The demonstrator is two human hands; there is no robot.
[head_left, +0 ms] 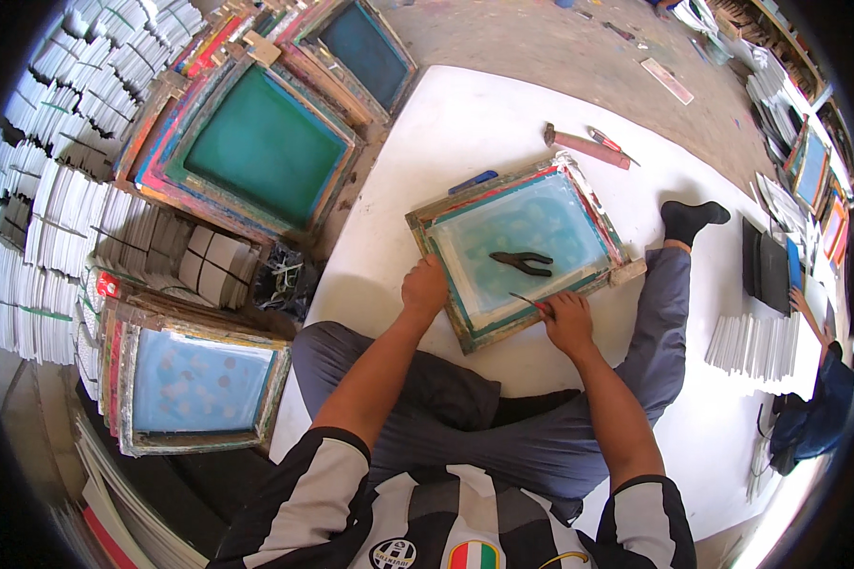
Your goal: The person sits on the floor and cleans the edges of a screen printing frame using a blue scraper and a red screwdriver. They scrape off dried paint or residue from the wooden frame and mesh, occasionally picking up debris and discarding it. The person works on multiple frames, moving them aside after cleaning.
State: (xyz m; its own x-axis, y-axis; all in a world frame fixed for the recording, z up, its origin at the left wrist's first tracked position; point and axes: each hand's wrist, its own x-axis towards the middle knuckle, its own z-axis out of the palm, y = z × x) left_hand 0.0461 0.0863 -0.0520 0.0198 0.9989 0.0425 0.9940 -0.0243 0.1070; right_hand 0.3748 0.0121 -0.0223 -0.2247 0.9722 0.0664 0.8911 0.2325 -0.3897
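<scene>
A wooden screen-printing frame (531,248) with pale blue mesh lies tilted in front of my crossed legs on a white surface (465,114). My left hand (425,286) is closed around its near left edge. Over the near side of the frame, my right hand (567,324) grips a thin screwdriver-like tool (528,302) with a reddish handle, its shaft pointing left across the mesh border. Dark pliers (522,263) rest on the mesh, jaws to the left. Past the frame's far edge lie a hammer (586,148), a red-handled cutter (605,140) and a blue tool (473,181).
Stacked screen frames (256,152) stand at the left, with another blue frame (204,384) nearer me. Bundled paper stacks (66,213) fill the far left. At right are a paper pile (754,346), black boards (767,266) and another person's arm (808,313).
</scene>
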